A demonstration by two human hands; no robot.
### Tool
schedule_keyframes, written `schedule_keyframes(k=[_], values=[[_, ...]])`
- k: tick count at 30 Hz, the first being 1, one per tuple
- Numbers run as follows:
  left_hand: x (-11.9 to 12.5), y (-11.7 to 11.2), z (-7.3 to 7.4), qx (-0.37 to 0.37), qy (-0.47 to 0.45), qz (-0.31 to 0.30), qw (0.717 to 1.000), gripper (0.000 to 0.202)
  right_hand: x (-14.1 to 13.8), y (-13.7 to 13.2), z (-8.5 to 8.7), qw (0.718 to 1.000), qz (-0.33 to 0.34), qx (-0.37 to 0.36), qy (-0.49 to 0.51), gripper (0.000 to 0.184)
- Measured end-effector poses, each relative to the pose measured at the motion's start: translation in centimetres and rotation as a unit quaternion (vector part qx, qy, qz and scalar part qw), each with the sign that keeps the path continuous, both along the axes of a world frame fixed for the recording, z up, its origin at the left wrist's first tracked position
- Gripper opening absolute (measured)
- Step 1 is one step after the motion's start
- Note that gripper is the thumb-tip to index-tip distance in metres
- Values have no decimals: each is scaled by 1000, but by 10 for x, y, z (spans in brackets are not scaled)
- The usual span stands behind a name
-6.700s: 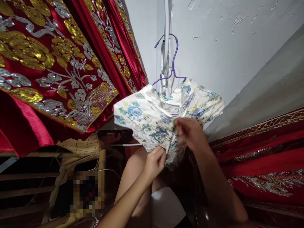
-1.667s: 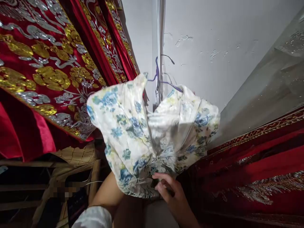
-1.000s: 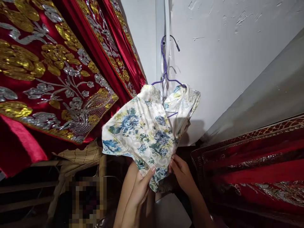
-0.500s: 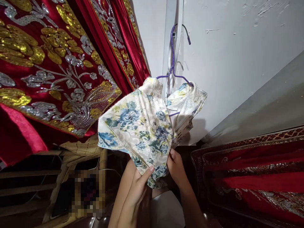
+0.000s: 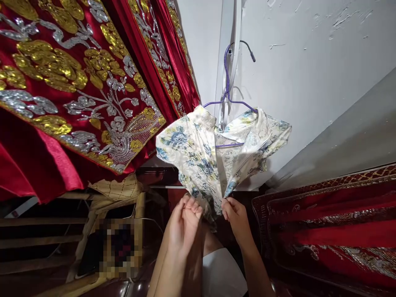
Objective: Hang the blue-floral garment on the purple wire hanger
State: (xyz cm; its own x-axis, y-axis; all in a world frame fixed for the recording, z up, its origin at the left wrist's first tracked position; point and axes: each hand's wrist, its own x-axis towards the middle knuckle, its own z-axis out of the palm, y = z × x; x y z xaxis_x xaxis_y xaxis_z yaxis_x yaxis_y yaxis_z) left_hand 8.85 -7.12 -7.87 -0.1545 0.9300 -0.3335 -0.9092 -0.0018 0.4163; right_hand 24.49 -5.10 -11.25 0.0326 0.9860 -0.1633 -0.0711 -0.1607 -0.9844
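A cream satin garment (image 5: pixel 213 152) printed with blue flowers hangs on a purple wire hanger (image 5: pixel 227 88) hooked on a white pipe against the wall. My left hand (image 5: pixel 185 225) is closed on the garment's lower left edge. My right hand (image 5: pixel 236 216) pinches the lower right edge between thumb and fingers. Both hands sit just below the fabric, pulling its two sides down and together.
Red velvet cloth with gold and silver embroidery (image 5: pixel 77 82) hangs at the left. More red embroidered cloth (image 5: pixel 328 222) lies at the lower right. A wooden frame (image 5: pixel 55 231) and a quilted beige piece (image 5: pixel 116 189) are at the lower left. A white wall (image 5: pixel 309 62) stands behind.
The garment has spread wider on the hanger and hangs straighter. Both hands have shifted from bunching the hem to gripping its two lower edges.
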Motion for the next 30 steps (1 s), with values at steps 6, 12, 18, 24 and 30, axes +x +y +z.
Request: schedule_keyframes(k=[6, 12, 18, 24, 30], values=[[20, 15, 6, 49, 32, -131, 990, 23, 0, 0, 8, 1000, 9, 12, 16, 31], [34, 26, -22, 124, 512, -123, 841, 19, 4, -5, 20, 999, 39, 35, 6, 31], [44, 27, -42, 190, 644, -41, 740, 17, 26, 25, 51, 994, 106, -1, 10, 28], [43, 32, -58, 240, 698, -28, 674, 27, 38, 107, 161, 990, 80, 116, 29, 21], [21, 65, -36, 303, 740, -113, 590, 16, 9, 126, 214, 979, 45, 195, 46, 25]])
